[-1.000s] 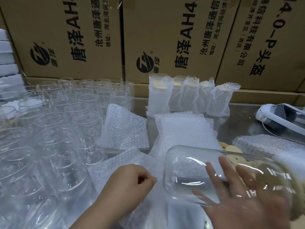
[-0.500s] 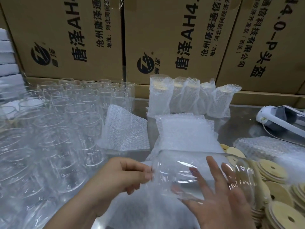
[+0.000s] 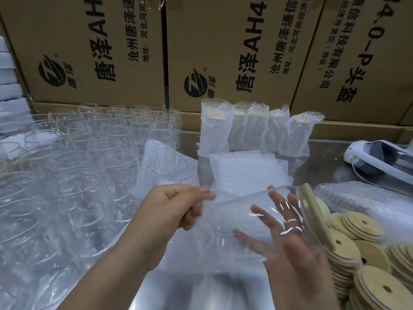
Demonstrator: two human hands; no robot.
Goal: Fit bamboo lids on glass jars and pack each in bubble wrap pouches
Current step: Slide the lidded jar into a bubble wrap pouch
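one lidded jar [image 3: 241, 212] lies on its side, base pointing left, lid [image 3: 309, 211] right, at the mouth of a pouch [image 3: 192, 249]. right hand [image 3: 297, 265] wraps it, fingers spread; left hand [image 3: 174, 204], nearer the base, pinches the pouch rim, so entry looks set to run leftward.

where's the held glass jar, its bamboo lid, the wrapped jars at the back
clear glass jar [image 3: 250, 209]: head view, side wall
round bamboo lid [image 3: 312, 206]: head view, its edge
bubble-wrapped jars [image 3: 214, 128]: head view, leftmost pouch
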